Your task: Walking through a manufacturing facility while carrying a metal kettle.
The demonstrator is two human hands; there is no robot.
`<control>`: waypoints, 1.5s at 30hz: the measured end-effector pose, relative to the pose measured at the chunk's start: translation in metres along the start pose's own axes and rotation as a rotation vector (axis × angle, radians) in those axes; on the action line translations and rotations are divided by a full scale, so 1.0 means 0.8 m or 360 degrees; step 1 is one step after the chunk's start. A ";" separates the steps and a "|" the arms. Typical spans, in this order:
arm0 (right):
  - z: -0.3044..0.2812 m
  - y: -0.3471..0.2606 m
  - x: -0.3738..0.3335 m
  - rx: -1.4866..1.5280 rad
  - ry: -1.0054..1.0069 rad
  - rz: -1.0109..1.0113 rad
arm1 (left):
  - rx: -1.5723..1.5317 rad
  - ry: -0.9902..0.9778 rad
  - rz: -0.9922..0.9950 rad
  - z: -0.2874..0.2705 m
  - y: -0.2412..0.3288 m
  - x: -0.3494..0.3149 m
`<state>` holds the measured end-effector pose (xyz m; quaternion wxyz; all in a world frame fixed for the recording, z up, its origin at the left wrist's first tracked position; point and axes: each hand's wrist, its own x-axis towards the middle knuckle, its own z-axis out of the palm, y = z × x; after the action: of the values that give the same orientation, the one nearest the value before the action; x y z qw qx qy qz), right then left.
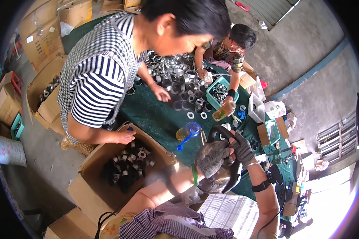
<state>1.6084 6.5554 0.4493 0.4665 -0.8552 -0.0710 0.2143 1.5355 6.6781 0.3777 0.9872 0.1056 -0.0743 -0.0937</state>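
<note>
In front of me is a metal kettle point(208, 186) with a thick black handle point(234, 180). My right hand point(242, 149), in a grey fingerless glove, is closed around the upper part of the handle. My left hand point(214, 161), gloved the same way, lies over the kettle's top with its fingers curled. What those fingers grip there is partly hidden. Just beyond the kettle, a clear jug point(184, 133) with a blue lid and yellowish contents stands on the green-covered table point(147, 113).
An open cardboard box point(92, 181) of black and silver parts sits at left, beside a co-worker point(95, 83). Metal rings point(183, 81) are heaped on the table. Another co-worker point(243, 38) holds a jar point(224, 111) near a teal basket point(212, 100). A white crate point(227, 209) is close to me.
</note>
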 end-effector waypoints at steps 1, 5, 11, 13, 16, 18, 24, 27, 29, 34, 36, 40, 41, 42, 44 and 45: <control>-0.002 0.003 0.001 -0.0035 -0.0006 -0.0049 | 0.0000 -0.0001 -0.0002 -0.001 -0.003 0.001; -0.008 0.012 0.004 -0.0080 0.0029 -0.0077 | -0.0108 -0.0012 -0.0050 0.000 -0.007 0.002; -0.001 -0.010 -0.011 -0.0044 0.0001 0.0043 | 0.0102 -0.0129 -0.0007 0.001 -0.004 -0.002; -0.005 -0.005 -0.012 -0.0038 0.0026 -0.0034 | 0.0016 -0.0083 -0.0031 0.012 0.001 -0.007; -0.002 -0.015 -0.019 -0.0028 0.0028 -0.0020 | -0.0053 -0.0101 -0.0060 0.002 -0.007 -0.003; 0.000 -0.017 -0.021 -0.0039 0.0041 -0.0018 | -0.0122 -0.0089 -0.0059 -0.002 -0.013 -0.002; -0.001 -0.014 -0.023 -0.0069 0.0075 -0.0041 | -0.0110 -0.0074 -0.0062 0.002 -0.014 -0.004; 0.000 -0.018 -0.024 -0.0058 0.0086 -0.0007 | 0.0124 -0.0028 -0.0077 0.003 -0.008 -0.005; 0.001 -0.018 -0.024 -0.0035 0.0079 0.0036 | 0.0255 -0.0007 -0.0116 0.004 -0.007 -0.006; -0.005 0.000 -0.014 -0.0122 0.0127 -0.0091 | 0.0390 -0.0010 0.0015 0.005 -0.010 -0.002; -0.005 -0.005 -0.017 -0.0119 0.0102 -0.0063 | 0.0350 0.0000 0.0013 0.003 -0.013 -0.001; 0.002 -0.015 -0.020 -0.0057 0.0064 0.0040 | 0.0164 -0.0087 0.0033 -0.008 -0.019 0.004; 0.003 -0.012 -0.018 -0.0055 0.0061 0.0039 | 0.0167 -0.0085 0.0034 -0.011 -0.020 0.004; 0.002 -0.007 -0.017 -0.0040 0.0072 0.0016 | 0.0122 -0.0070 0.0001 -0.010 -0.019 0.003; 0.000 0.002 -0.015 -0.0024 0.0086 -0.0005 | 0.0077 -0.0056 -0.0036 -0.010 -0.021 0.003; 0.001 0.005 -0.013 0.0023 0.0084 0.0017 | 0.0011 -0.0033 -0.0067 -0.012 -0.021 0.003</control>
<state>1.5986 6.5503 0.4486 0.4731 -0.8576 -0.0526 0.1948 1.5367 6.6631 0.3648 0.9838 0.1095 -0.0826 -0.1154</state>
